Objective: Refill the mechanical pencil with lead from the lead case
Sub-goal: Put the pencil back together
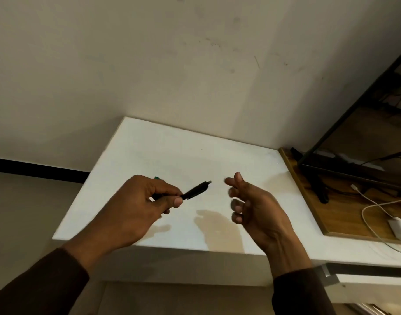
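Head view: thumb and fingertips (178, 201) of the left hand (135, 201) are pinched round the black mechanical pencil (195, 190), which is held in the air above the white table (176, 151). Its long axis runs up and to the right, and its free end points at the right hand (251, 201). Which end that is, tip or button, I cannot tell through the blur. The right hand is near that end but not touching it, its fingers loosely curled and apart, and I can see nothing in them. It is the nearer hand for work on that end. A small green thing (157, 177) peeks out behind the left knuckles; it may be the lead case, though too little shows to be sure. Off to the right a wooden board (345, 210) carries a white cable (374, 205)
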Motion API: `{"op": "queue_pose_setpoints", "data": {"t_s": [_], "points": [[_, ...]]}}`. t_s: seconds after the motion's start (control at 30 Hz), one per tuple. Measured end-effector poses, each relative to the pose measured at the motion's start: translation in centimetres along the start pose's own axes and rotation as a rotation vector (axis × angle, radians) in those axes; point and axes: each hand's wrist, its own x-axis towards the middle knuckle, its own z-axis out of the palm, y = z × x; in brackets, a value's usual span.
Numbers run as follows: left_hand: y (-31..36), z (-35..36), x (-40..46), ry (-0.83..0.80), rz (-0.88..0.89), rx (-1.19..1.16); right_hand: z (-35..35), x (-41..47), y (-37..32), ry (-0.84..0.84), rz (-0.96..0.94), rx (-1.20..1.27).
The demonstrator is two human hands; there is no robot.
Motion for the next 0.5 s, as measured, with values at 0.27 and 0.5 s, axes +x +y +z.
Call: {"op": "queue_pose_setpoints", "data": {"t_s": [0.27,0.5], "points": [[-0.2,0.4,0.1,0.008,-0.035,0.0,-4.1,2.3,3.5,0.422,-0.194,-0.835],[-0.3,0.3,0.0,0.031,-0.055,0.014,-3.5,3.9,4.2,0.563,-0.11,-0.945]]}}
